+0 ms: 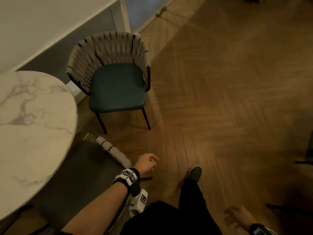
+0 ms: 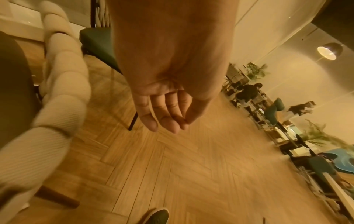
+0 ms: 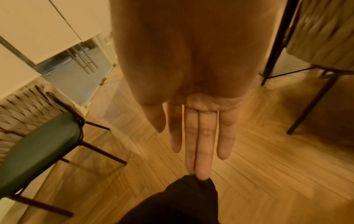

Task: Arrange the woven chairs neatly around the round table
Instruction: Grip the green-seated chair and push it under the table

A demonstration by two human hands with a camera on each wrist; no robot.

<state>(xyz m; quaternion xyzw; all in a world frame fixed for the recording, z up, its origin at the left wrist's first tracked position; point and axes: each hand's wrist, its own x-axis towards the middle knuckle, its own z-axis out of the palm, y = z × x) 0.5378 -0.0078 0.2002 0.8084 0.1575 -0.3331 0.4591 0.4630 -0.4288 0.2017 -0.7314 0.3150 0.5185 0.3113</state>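
A woven chair [image 1: 111,70] with a grey strap back and a dark teal seat stands on the floor beyond the round marble table [image 1: 30,126], its seat facing me. The same chair [image 3: 36,136] shows at the left of the right wrist view. A second woven chair [image 1: 111,150] sits tucked close under the table's near side, only its pale back rim showing. My left hand [image 1: 148,162] hangs just right of that rim, fingers loosely curled, holding nothing. My right hand [image 1: 237,217] hangs low at the lower right with straight fingers [image 3: 201,144], empty.
A white wall and a glass door [image 1: 140,12] lie behind the far chair. Herringbone wood floor [image 1: 228,99] spreads to the right. Dark legs of another chair [image 1: 303,160] edge in at the right. My shoe [image 1: 194,173] is on the floor ahead.
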